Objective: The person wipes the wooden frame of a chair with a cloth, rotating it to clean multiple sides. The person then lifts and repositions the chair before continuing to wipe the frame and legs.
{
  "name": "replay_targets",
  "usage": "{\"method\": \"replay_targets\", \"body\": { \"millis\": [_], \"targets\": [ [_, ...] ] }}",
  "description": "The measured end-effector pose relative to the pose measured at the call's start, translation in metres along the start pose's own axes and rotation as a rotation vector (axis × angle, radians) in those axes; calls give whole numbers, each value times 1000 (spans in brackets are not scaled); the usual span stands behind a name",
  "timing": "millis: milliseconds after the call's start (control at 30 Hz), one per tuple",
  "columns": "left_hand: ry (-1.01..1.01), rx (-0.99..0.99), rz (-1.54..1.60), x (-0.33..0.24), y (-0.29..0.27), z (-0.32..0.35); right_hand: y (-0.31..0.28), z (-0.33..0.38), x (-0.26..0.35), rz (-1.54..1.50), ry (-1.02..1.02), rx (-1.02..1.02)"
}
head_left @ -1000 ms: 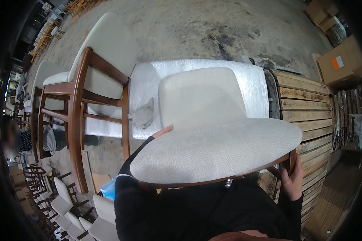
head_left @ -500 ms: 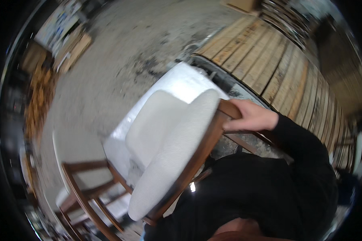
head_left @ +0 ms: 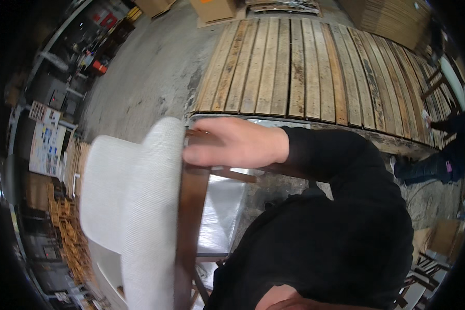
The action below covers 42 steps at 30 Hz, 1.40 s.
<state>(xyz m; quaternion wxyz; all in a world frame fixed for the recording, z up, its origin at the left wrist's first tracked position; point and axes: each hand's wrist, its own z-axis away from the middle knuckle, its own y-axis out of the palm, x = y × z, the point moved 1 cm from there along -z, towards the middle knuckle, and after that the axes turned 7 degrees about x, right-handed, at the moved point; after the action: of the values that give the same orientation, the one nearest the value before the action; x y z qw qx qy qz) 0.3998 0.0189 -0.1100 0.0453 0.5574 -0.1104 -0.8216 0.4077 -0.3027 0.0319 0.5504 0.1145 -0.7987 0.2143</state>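
A chair [head_left: 152,206] with pale grey woven upholstery and a dark brown wooden frame fills the left foreground, tilted. My right hand [head_left: 235,140] is closed around the top corner of its wooden frame, thumb in front and fingers wrapped over. Behind and below the frame shows a shiny, silvery-white sheet [head_left: 221,212]. My left hand is outside the picture, and the chair's lower part is cut off at the bottom edge.
A low slatted wooden platform [head_left: 281,67] stretches across the far side. Cardboard boxes [head_left: 212,10] stand beyond it. Stacked wooden chair frames [head_left: 67,227] are at the left. Another person's leg [head_left: 426,168] and dark chair parts [head_left: 423,276] show at the right.
My view has swung to the right, and the chair now stands more upright in the picture, farther left. My right hand keeps its hold on the frame.
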Motion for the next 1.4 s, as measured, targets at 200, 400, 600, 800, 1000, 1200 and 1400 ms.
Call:
{"method": "replay_targets", "body": {
  "millis": [200,400,600,800,1000,1200,1400],
  "targets": [
    [130,52,-110,-66,118,3,-98,66,18,-138,-48,-219],
    [302,17,-226,-148,247,-6,-235,139,-25,-468,-353,-454],
    [406,-173,-581,-270,353,-120,-445,187,-117,-331,-465,-682],
    [756,-440,-713,-253,462,-357,-681,147,-256,-172,-386,-906],
    [791,-296,-44,-80,596,-480,-794,150,-369,-43,-112,-1054],
    [645,-340,-104,-10,633,-534,-869,148,-453,85,51,-1059],
    [732,-435,-42,34,630,-567,-897,147,-527,233,210,-1044]
  ]
}}
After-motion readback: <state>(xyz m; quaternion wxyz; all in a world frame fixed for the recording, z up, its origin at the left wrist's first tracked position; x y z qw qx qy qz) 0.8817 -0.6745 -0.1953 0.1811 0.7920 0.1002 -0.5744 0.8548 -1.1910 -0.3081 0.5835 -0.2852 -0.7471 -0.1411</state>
